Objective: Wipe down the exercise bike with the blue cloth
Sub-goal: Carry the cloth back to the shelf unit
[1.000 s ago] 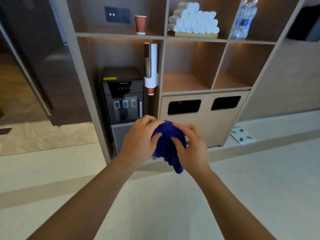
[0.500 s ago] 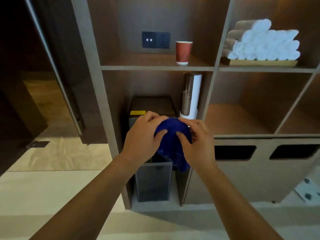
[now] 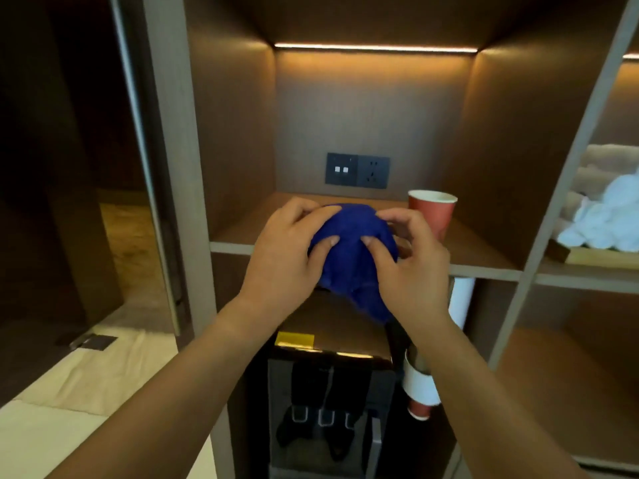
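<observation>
**Reader:** Exercise bike — is it anywhere in view?

**Describer:** No bike shows. Filling the view behind both hands is a tall wooden shelving unit (image 3: 539, 243), lit from a strip along the top of its open compartment. Below the hands, a dark water dispenser (image 3: 328, 392) stands in the lower bay, with a cup holder tube (image 3: 423, 382) just to the right of it. Beyond the right hand, a red paper cup (image 3: 432, 210) stands upright on the shelf. Rolled white towels (image 3: 601, 216) lie far right, in the next compartment.

**Reader:** And the cloth?

**Describer:** The blue cloth (image 3: 352, 250) is bunched into a ball between the left hand (image 3: 287, 257) and the right hand (image 3: 411, 267), at shelf height. Each grip is clamped on it, thumbs pressing its near face, fingers curled over the top.

**Reader:** Which step is this?

**Describer:** By my judgement, preparation: the cloth is being gathered, and no wiping has begun. The next move calls for turning away from the shelving, finding the bike, and opening the cloth enough to present a flat face.
</observation>
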